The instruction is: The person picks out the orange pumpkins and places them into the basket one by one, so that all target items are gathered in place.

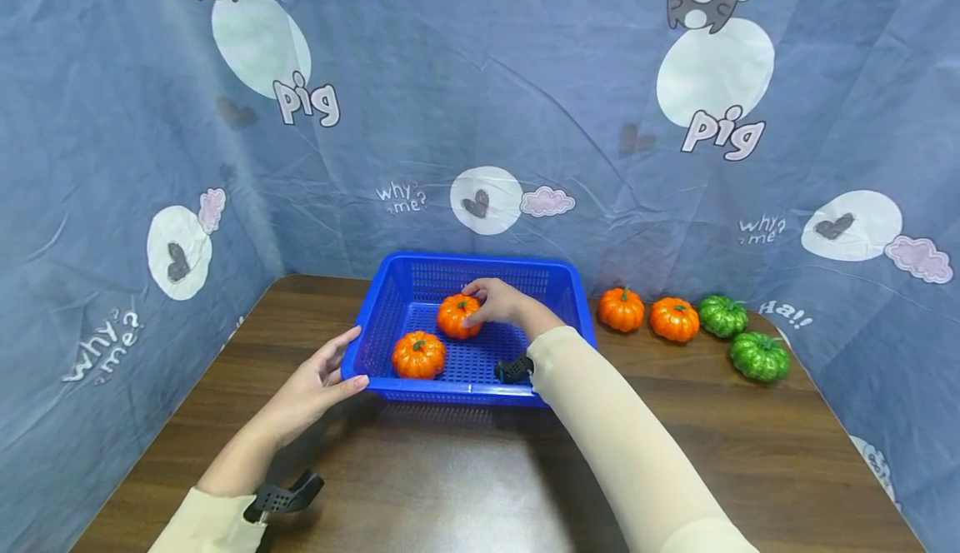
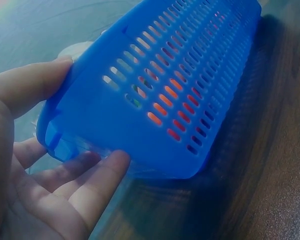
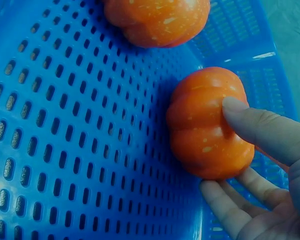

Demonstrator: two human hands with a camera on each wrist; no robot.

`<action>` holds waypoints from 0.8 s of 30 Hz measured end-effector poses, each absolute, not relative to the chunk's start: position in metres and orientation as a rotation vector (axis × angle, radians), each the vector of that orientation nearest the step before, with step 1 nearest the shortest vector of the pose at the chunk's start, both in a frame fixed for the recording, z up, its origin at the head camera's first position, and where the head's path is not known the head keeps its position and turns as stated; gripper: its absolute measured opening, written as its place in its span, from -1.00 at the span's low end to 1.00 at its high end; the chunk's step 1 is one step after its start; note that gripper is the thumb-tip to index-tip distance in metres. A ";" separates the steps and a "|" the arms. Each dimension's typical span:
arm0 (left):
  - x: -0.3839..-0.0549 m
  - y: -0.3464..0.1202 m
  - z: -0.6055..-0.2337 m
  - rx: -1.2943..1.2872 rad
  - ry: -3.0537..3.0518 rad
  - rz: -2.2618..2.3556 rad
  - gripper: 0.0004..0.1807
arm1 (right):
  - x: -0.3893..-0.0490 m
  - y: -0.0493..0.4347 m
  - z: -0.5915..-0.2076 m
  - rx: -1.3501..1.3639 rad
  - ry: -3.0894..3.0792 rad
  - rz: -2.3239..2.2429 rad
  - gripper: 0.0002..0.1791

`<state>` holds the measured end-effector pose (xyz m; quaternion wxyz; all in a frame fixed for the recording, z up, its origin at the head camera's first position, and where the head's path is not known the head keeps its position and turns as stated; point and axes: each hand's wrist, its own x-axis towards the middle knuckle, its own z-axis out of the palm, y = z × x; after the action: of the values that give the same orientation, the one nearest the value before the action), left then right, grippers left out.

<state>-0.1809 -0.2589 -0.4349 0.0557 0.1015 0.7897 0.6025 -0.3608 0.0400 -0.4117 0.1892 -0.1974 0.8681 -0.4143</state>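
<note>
A blue plastic basket [image 1: 517, 268] with slotted walls stands on the table against the back cloth. My left hand [image 1: 318, 386] grips its front left corner, thumb on the rim and fingers around the outside in the left wrist view. Inside the basket, my right hand [image 1: 498, 301] holds an orange toy pumpkin [image 3: 205, 130] between thumb and fingers, near the far wall. A second orange pumpkin [image 1: 417, 356] sits at the basket's front left, apart from the held one. Its skin shows pale yellow flecks in the right wrist view.
Right of the basket, two more orange pumpkins [image 1: 621, 310] and two green pumpkins [image 1: 759, 357] lie on the brown wooden table [image 1: 450, 478]. Blue printed cloth [image 1: 525, 103] hangs behind and along both sides of the table.
</note>
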 end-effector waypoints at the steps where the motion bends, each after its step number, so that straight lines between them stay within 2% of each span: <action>1: -0.181 -0.259 -0.435 0.310 2.392 1.834 -0.16 | -0.360 0.040 -0.411 -0.557 2.440 -1.161 -0.34; 11: -0.181 -0.258 -0.437 0.304 2.378 1.846 -0.16 | -0.360 0.043 -0.406 -0.560 2.459 -1.143 -0.36; 18: -0.181 -0.257 -0.439 0.297 2.384 1.832 -0.16 | -0.353 0.050 -0.386 -0.518 2.391 -1.163 -0.39; 24: -0.182 -0.259 -0.438 0.316 2.383 1.840 -0.16 | -0.343 0.061 -0.364 -0.609 2.442 -1.001 -0.40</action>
<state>-0.1815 -0.2588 -0.4382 0.0572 0.1043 0.7858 0.6069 -0.3434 0.0609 -0.3639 0.2149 -0.2196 0.8805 -0.3609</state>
